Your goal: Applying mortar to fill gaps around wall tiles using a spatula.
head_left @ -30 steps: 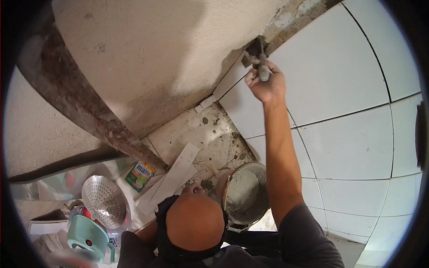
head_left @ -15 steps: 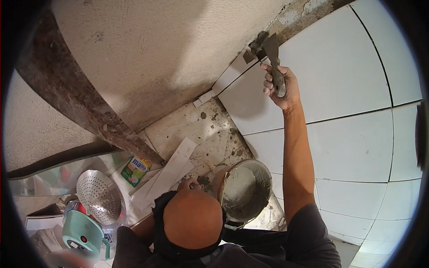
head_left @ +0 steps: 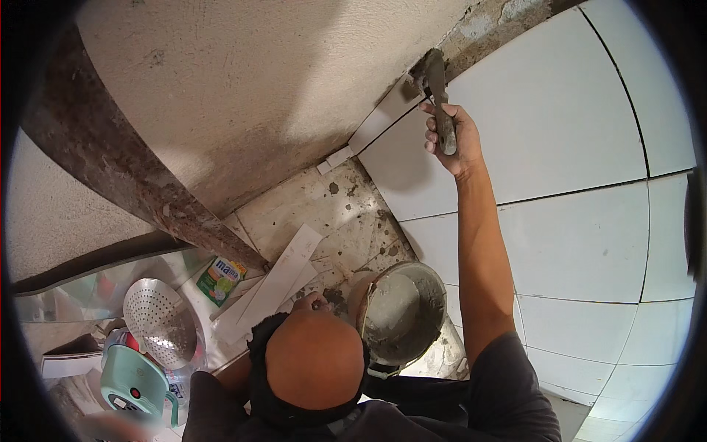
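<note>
My right hand [head_left: 465,144] grips the handle of a putty knife [head_left: 437,74], reaching up to the corner where the plaster wall meets the large white tiles. The blade stands nearly edge-on at a patch of wet grey mortar [head_left: 417,71] in the gap above a narrow tile strip [head_left: 387,112]. Low in the middle, my left hand [head_left: 312,301] shows only in part. Its fingers look curled, and whatever they may hold is hidden. Just right of it stands a bucket [head_left: 440,324] with grey mortar inside.
White tile offcuts [head_left: 283,269] lie on the stained floor [head_left: 335,214] beside a green packet [head_left: 221,281]. A rusty metal beam [head_left: 140,158] slants across the left. A perforated metal strainer [head_left: 158,317] and a teal appliance [head_left: 136,379] stand at lower left.
My right hand has shifted slightly left and turned the putty knife, so its blade shows narrower against the mortar. My left hand stays where it was.
</note>
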Available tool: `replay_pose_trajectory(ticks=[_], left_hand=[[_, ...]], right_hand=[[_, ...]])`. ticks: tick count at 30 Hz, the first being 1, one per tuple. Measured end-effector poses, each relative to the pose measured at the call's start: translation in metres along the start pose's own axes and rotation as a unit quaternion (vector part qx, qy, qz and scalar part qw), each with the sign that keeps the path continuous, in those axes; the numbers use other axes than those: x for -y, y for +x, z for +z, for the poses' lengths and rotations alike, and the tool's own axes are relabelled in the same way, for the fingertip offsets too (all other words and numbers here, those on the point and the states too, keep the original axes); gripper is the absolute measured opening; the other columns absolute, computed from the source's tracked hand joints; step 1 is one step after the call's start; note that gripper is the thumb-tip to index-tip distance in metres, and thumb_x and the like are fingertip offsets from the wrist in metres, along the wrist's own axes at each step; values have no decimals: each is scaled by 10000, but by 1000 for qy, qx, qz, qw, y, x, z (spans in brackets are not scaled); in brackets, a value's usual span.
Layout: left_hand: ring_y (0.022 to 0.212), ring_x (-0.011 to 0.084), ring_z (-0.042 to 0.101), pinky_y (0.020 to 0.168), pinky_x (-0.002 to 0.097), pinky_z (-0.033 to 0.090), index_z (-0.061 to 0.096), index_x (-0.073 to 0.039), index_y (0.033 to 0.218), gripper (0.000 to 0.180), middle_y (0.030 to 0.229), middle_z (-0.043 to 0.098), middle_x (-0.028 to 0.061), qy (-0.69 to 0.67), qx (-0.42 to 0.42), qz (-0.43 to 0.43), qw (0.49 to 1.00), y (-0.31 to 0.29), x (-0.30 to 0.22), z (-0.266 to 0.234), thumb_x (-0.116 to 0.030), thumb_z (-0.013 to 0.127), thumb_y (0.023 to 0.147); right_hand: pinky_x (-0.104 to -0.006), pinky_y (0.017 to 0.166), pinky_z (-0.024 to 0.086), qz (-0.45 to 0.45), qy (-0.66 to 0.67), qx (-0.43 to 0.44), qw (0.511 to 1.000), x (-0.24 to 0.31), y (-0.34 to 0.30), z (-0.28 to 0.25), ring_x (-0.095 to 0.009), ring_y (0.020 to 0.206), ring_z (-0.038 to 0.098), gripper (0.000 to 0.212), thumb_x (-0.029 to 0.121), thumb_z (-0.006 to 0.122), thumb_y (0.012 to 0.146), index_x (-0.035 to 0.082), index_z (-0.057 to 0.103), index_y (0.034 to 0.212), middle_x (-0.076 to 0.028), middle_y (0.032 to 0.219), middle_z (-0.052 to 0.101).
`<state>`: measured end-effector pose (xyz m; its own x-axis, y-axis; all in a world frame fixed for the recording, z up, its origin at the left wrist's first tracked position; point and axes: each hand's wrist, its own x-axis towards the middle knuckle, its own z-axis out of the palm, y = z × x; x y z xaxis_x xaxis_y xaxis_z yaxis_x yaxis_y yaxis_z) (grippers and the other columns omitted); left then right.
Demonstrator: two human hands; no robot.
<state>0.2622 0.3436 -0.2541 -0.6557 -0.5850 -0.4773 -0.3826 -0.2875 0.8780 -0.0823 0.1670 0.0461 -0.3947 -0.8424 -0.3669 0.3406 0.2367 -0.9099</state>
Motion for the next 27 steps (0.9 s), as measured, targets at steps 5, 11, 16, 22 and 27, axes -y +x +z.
replay_pose_trajectory(ticks=[5,11,16,22,27], left_hand=[[710,123,530,648,311,435,645,-95,868,205,746,595,20,20,5,-46,999,-3,-24,0,-233,735,747],[683,126,524,615,305,434,640,-100,865,219,730,580,18,31,-28,-6,999,-2,-13,3,-252,740,742],[676,118,524,610,300,431,629,-94,849,212,721,579,18,15,0,-27,1000,0,-17,2,-251,732,750],[631,104,516,572,290,422,627,-88,837,188,728,596,7,27,1,-9,1000,1,-13,4,-231,720,758],[637,99,521,572,286,424,626,-92,852,180,738,606,0,23,-10,7,1000,1,0,3,-222,716,766]], right_hand=[[-285,489,368,40,-25,-20,999,-2,6,-9,-132,518,427,344,313,461,867,19,551,1021,-5,671,458],[-278,524,383,-17,37,48,998,-11,10,-5,-134,553,440,351,317,453,872,21,551,1034,-10,696,474],[-280,533,425,-31,88,72,993,-24,26,-3,-135,570,452,438,329,474,865,-6,520,1143,-11,701,480],[-284,540,430,-38,154,83,984,-33,32,6,-138,566,460,423,328,481,862,-4,528,1120,-11,698,481],[-279,525,393,-11,76,6,997,-30,18,2,-134,555,449,351,312,477,868,18,559,1042,-9,686,477]])
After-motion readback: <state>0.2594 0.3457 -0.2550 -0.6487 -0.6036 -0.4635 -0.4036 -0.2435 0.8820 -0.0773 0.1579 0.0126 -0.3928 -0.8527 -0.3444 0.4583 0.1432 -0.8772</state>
